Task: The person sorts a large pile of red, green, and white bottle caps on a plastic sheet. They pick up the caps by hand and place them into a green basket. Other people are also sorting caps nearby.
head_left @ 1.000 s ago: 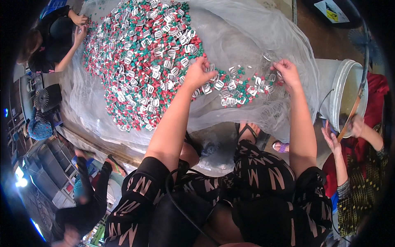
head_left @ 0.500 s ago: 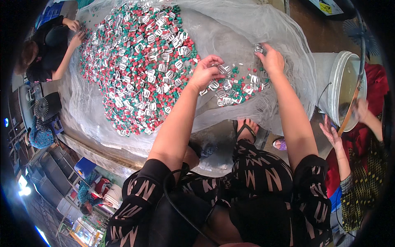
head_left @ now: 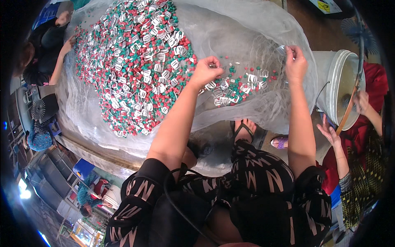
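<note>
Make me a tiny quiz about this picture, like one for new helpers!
1. True or false: the person's left hand is nearer the big pile than the right hand is.

2. Which colours are the small pieces mixed in with the silvery buckles?
A) blue and yellow
B) red and green
C) purple and orange

3. What do the right hand's fingertips pinch?

Key:
1. True.
2. B.
3. A silvery piece, a bit blurry.
</note>
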The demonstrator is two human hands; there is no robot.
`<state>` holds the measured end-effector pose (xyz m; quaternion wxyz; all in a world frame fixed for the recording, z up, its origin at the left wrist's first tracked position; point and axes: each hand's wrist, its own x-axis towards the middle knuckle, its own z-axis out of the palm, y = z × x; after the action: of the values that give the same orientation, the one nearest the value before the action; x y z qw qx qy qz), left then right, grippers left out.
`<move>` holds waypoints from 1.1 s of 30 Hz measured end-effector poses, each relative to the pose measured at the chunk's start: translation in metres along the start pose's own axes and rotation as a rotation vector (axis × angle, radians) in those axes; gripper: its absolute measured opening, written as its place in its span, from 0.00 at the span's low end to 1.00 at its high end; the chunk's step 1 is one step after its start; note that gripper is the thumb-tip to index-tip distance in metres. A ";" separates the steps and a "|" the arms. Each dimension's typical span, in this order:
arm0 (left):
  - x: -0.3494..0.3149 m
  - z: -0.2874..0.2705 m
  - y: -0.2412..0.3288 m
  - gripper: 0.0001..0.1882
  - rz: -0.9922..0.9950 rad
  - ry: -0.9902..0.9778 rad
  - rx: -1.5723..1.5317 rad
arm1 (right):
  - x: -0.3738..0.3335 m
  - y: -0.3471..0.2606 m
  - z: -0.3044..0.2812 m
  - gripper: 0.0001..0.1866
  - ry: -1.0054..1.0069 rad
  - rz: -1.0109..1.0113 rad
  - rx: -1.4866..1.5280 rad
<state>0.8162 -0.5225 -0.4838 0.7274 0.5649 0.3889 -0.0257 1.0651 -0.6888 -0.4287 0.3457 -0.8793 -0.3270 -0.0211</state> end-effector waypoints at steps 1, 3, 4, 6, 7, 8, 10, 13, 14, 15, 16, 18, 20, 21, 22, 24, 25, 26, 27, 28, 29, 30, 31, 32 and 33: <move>-0.009 0.000 0.010 0.11 0.007 -0.031 -0.122 | 0.000 0.010 -0.002 0.08 0.030 -0.088 -0.039; -0.016 -0.006 0.013 0.13 0.040 -0.114 -0.229 | 0.000 0.006 -0.004 0.07 -0.064 0.083 0.187; -0.017 -0.007 0.010 0.12 0.022 -0.152 -0.189 | -0.003 0.002 -0.006 0.07 -0.191 0.349 0.445; -0.020 -0.005 0.005 0.10 -0.008 -0.223 -0.105 | -0.003 -0.003 -0.004 0.08 -0.350 0.651 0.861; -0.020 0.003 -0.006 0.14 0.147 -0.179 0.165 | -0.004 0.003 -0.002 0.09 -0.379 0.690 1.015; -0.021 0.012 -0.012 0.15 0.229 -0.115 0.426 | -0.005 0.010 -0.002 0.09 -0.403 0.729 1.164; -0.027 0.026 -0.018 0.17 0.377 0.030 0.951 | -0.006 0.027 0.002 0.10 -0.329 0.758 1.246; -0.024 0.022 -0.016 0.16 0.308 0.053 0.911 | 0.000 0.029 -0.004 0.11 -0.224 0.742 1.107; -0.022 0.018 -0.016 0.15 0.310 0.055 0.891 | 0.004 0.028 -0.009 0.12 -0.192 0.727 1.019; -0.017 0.009 -0.018 0.14 0.273 0.064 0.749 | 0.009 0.029 -0.012 0.14 -0.116 0.701 0.781; -0.009 -0.001 -0.021 0.13 0.236 0.071 0.607 | 0.013 0.030 -0.019 0.14 -0.080 0.668 0.743; -0.008 -0.014 -0.016 0.11 0.153 0.066 0.335 | 0.018 0.024 -0.033 0.13 -0.019 0.605 0.680; -0.009 -0.017 -0.003 0.08 0.066 0.026 0.061 | 0.019 0.014 -0.048 0.12 -0.233 0.682 1.104; -0.012 -0.012 -0.002 0.07 0.161 -0.021 0.225 | 0.019 0.009 -0.051 0.12 -0.350 0.705 1.323; -0.018 -0.003 -0.001 0.08 0.195 -0.061 0.449 | 0.018 0.002 -0.051 0.11 -0.473 0.722 1.541; -0.033 0.022 0.005 0.10 0.273 -0.147 0.894 | 0.008 -0.011 -0.044 0.12 -0.622 0.774 1.638; -0.038 0.030 -0.001 0.12 0.311 -0.107 0.956 | 0.003 -0.012 -0.038 0.13 -0.699 0.800 1.684; -0.041 0.037 -0.012 0.13 0.348 -0.061 1.018 | -0.003 -0.005 -0.029 0.14 -0.850 0.765 1.422; -0.040 0.041 -0.020 0.14 0.387 -0.020 1.077 | -0.011 0.004 -0.021 0.16 -0.975 0.727 1.149; -0.033 0.039 -0.023 0.14 0.319 -0.069 1.001 | -0.023 0.005 -0.007 0.17 -0.984 0.401 0.701; -0.026 0.029 -0.024 0.15 0.243 -0.114 0.929 | -0.033 -0.004 0.008 0.18 -0.951 0.081 0.261; -0.020 0.018 -0.026 0.16 0.165 -0.153 0.851 | -0.039 -0.027 0.010 0.17 -1.001 0.087 -0.172; -0.017 0.008 -0.029 0.15 0.177 -0.105 0.897 | -0.051 -0.035 0.017 0.15 -0.955 0.092 -0.230; -0.017 0.008 -0.022 0.14 0.205 0.004 0.920 | -0.063 -0.035 0.026 0.13 -0.906 0.103 -0.290; -0.021 0.010 -0.009 0.14 0.232 0.112 0.937 | -0.067 -0.036 0.028 0.11 -0.902 0.113 -0.290</move>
<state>0.8033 -0.5427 -0.4779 0.3705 0.8718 0.3084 -0.0863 0.9858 -0.6894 -0.4467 0.0434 -0.8563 -0.3897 0.3361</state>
